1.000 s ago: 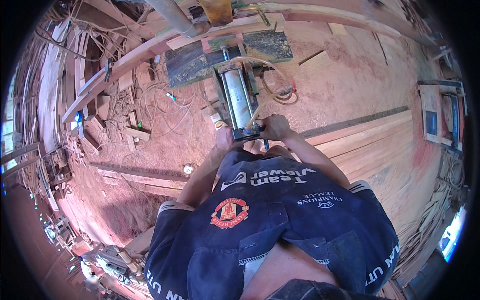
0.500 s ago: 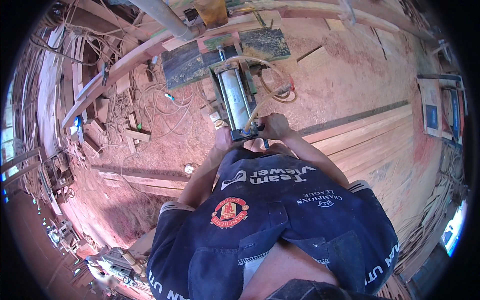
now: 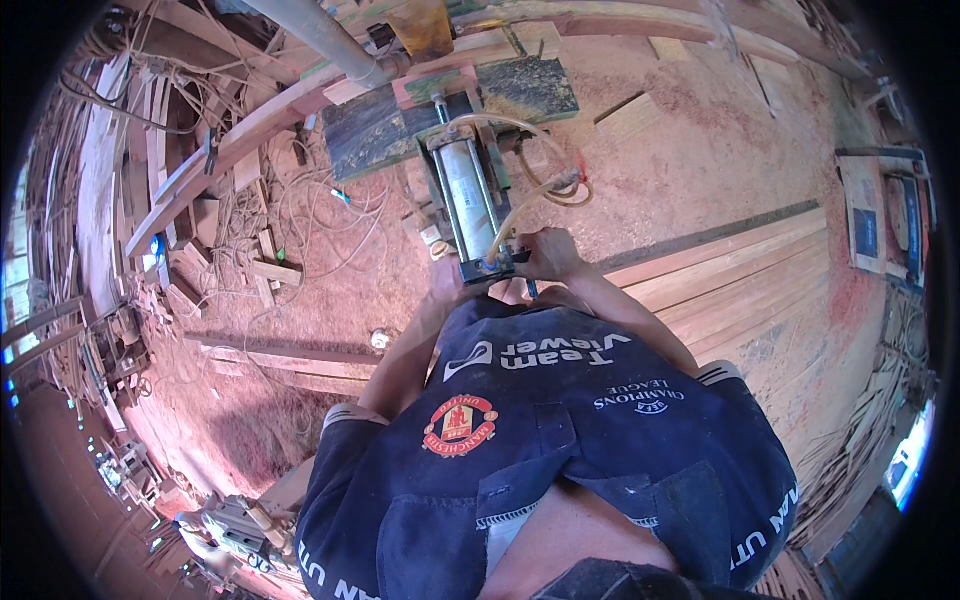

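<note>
A pneumatic cylinder with a silver barrel and dark end caps lies ahead of me, its rod pointing away. My left hand is closed at the left side of the near end cap. On the cap's right my right hand is curled into a fist, next to a small dark fitting. What the fingers of either hand wrap round is hidden. From the near end a yellowish air hose loops off to the right. Dark, dusty boards lie under the rod end.
Long planks lie to the right, and a beam to the left. Tangled cords and wood offcuts litter the dusty floor. A grey pipe slants in at the top. A framed box stands far right.
Both hands keep their places at the cylinder's near end. The view has shifted very slightly; nothing else has visibly moved.
</note>
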